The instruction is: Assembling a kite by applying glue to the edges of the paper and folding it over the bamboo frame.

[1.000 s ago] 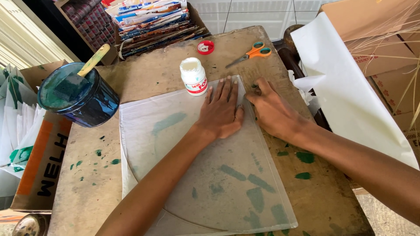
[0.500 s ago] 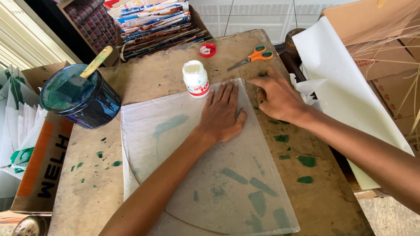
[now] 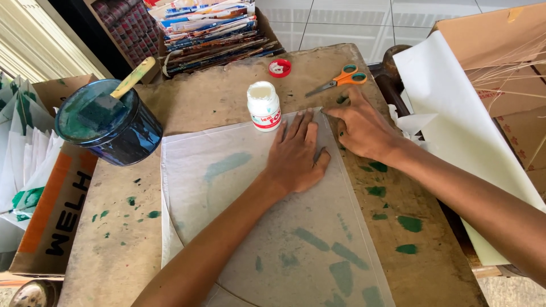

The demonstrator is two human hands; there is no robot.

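1. Translucent paper sheet (image 3: pixel 256 227) lies flat on the paint-stained table (image 3: pixel 114 250).
2. Left hand (image 3: pixel 296 156) rests palm down on the sheet, fingers spread.
3. Right hand (image 3: pixel 361 128) pinches the sheet's far right corner, fingertips pressed together.
4. White glue bottle (image 3: pixel 264 106) stands at the sheet's far edge, just beside the left fingertips.
5. Orange scissors (image 3: pixel 341 79) and red cap (image 3: pixel 279 67) lie beyond; paint can (image 3: pixel 111 128) with brush (image 3: pixel 128 82) stands far left.

- Thin, translucent tissue paper sheet (image 3: pixel 250 216), matt, lightly creased, green-smeared.
- Worn wooden surface (image 3: pixel 216 96), rough and dull, flecked with green paint.
- Glossy dark metal paint tin (image 3: pixel 122 136).
- Smooth white plastic glue bottle (image 3: pixel 264 106).
- Scissors (image 3: pixel 341 79): steel blades, shiny orange plastic handles.
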